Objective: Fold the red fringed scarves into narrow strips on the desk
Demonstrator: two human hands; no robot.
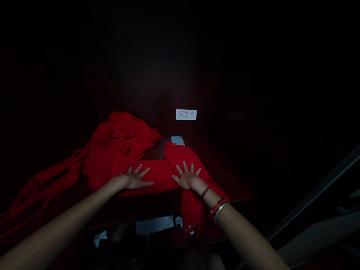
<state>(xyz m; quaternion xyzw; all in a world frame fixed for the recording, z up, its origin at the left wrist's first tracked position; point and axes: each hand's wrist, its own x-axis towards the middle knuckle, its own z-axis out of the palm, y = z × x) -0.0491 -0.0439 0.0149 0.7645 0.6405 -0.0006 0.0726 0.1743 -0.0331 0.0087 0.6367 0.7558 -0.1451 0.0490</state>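
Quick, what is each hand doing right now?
Left hand: open, palm down on the red cloth, gripping nothing.
Right hand: open too, palm down on the red cloth.

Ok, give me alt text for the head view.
Left hand and right hand rest, fingers spread, on red cloth over a dark surface. A red fringed heap lies at left; a white socket is behind.

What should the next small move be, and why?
Probably the right hand should lift the fringed end hanging below it: that end dangles unheld, while this hand and the left hand rest open on the scarf, gripping nothing.
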